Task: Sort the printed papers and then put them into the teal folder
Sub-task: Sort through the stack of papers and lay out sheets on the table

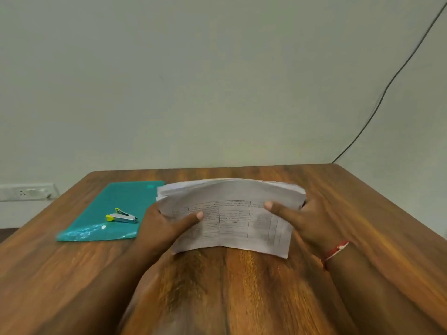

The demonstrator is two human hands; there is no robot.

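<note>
A stack of printed papers (232, 213) with a table printed on the front sheet stands tilted on its lower edge on the wooden table, at the middle. My left hand (167, 226) grips its left side with the thumb on the front sheet. My right hand (297, 221) grips its right side the same way; its fingers are hidden behind the stack. The teal folder (106, 209) lies flat on the table to the left of the papers, beside my left hand.
A silver and yellow staple remover (121, 216) lies on the teal folder. The wooden table (229, 298) meets a pale wall at its far edge. A wall socket (24, 192) is at the far left; a dark cable (387, 85) runs down the wall at right.
</note>
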